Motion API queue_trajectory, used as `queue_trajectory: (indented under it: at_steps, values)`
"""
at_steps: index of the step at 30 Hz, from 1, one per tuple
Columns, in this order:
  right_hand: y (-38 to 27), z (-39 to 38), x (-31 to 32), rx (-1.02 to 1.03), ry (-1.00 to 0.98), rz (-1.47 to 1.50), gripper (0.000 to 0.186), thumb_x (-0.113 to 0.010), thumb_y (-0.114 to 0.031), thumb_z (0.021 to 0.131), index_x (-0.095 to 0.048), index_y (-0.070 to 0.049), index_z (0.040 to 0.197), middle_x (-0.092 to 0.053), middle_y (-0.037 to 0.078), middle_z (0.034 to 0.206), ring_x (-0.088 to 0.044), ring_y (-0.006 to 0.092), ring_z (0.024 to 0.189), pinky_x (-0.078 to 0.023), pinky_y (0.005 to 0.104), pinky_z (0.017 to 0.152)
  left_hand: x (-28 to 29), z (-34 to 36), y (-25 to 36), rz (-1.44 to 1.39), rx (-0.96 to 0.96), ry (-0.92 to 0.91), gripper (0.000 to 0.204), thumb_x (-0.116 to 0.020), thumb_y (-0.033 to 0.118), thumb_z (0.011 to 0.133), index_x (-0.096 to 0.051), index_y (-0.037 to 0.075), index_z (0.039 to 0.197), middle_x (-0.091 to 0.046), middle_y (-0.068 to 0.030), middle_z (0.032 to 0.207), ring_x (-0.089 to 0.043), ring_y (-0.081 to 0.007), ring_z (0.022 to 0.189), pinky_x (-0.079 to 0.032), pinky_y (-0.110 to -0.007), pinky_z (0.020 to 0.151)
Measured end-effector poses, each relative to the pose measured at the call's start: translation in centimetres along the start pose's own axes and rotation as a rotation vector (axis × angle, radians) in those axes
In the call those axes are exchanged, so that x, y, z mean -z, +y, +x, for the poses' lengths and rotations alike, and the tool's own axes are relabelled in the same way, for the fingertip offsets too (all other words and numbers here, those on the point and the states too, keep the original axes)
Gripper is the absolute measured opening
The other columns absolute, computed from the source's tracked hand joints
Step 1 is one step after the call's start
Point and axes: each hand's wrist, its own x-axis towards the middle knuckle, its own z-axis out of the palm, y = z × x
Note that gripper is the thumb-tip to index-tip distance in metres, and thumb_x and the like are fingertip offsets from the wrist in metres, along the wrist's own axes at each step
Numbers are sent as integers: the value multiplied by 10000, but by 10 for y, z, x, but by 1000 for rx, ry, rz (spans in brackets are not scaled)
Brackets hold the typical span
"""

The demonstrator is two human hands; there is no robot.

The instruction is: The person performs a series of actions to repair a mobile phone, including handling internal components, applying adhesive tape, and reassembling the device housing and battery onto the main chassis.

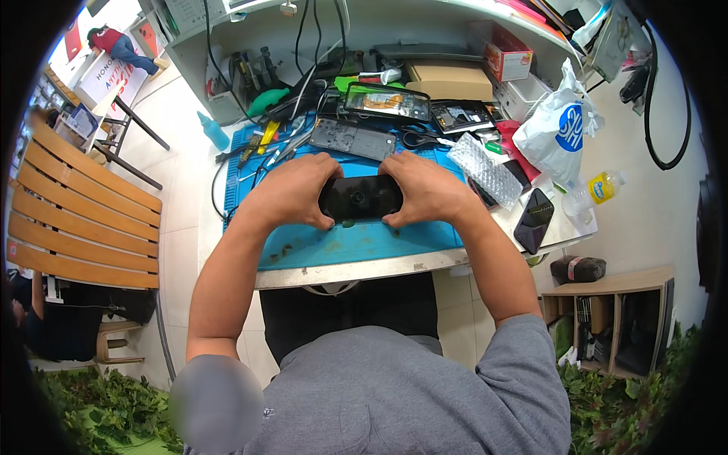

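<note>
A black smartphone (360,199) lies sideways between my hands, just above or on the blue work mat (334,246). My left hand (297,191) grips its left end, thumb at the near edge and fingers at the far edge. The right end is held the same way by my right hand (425,187). A faint round mark shows on the dark screen. Beyond my hands lies an opened phone body (353,139), with a pair of black-handled scissors (419,138) to its right. Whether the phone touches the mat I cannot tell.
Farther back are an opened phone or tablet frame (387,102), a cardboard box (449,80) and cables. At right sit bubble wrap (485,168), a white plastic bag (557,125), another dark phone (534,221) and a clear bottle (595,191). A blue squeeze bottle (213,131) stands at left.
</note>
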Motion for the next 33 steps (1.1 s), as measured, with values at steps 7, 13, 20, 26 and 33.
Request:
queue_trajectory:
  at_steps: [7, 13, 20, 26, 33]
  values:
    - [3, -5, -5, 46, 55, -1, 719, -974, -355, 689, -695, -16, 1259, -718, 195, 1160, -685, 403, 1169, -568, 487, 1055, -3, -3, 2, 49, -28, 14, 767, -1026, 228, 635, -702, 70, 1312, -729, -148, 1220, -705, -374, 1211, -577, -453, 1075]
    - [6, -9, -14, 131, 147, -5, 705, -969, -321, 693, -675, -7, 1251, -732, 203, 1169, -696, 409, 1177, -583, 493, 1043, -4, -10, 6, 38, -48, 60, 752, -1017, 201, 654, -701, 87, 1327, -727, -138, 1249, -706, -371, 1224, -588, -453, 1073]
    - [-2, -13, -10, 104, 110, 74, 730, -962, -261, 715, -640, 1, 1316, -713, 205, 1194, -691, 434, 1207, -577, 505, 1059, -6, -20, 3, -50, -82, 127, 737, -1023, 166, 668, -695, 97, 1324, -718, -126, 1289, -710, -364, 1243, -605, -448, 1065]
    - [-1, -13, -11, 129, 121, 3, 727, -960, -246, 711, -650, 7, 1318, -700, 200, 1270, -678, 409, 1230, -578, 484, 1085, -6, -18, 1, -14, -106, 133, 713, -1029, 164, 668, -702, 89, 1297, -702, -120, 1327, -710, -357, 1239, -611, -431, 1065]
    - [-2, -22, -22, 294, 290, -100, 708, -966, -206, 711, -651, 37, 1297, -686, 198, 1311, -669, 413, 1253, -580, 483, 1110, -12, -31, 8, 12, -197, 265, 689, -1039, 113, 657, -711, 91, 1263, -681, -94, 1377, -701, -340, 1252, -607, -433, 1080]
